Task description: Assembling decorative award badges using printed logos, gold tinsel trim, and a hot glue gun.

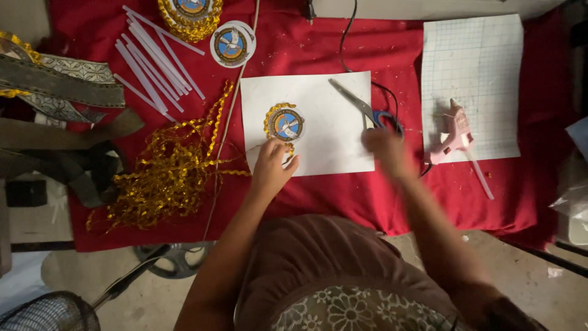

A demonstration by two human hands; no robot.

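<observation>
Round badge (285, 124) on white paper (324, 104), just above left hand (271, 164) fingers

A matt red cloth (343, 49) covers the surface, soft and slightly rumpled. At centre lies a smooth white paper sheet (324, 135), carrying a round printed badge (285, 124) edged in shiny gold braid. Left of centre, a heap of glossy metallic gold trim (162, 178) glints. Upper left, translucent, waxy-looking glue sticks (150, 61) lie by woven patterned ribbon (67, 76). The scissors (364, 107) at upper centre have dull grey metal blades and blue plastic handles. At right, a pale pink plastic glue gun (456, 132) rests on a matt gridded paper sheet (474, 67). Lower down, the floor (539, 288) looks like rough bare concrete.
</observation>
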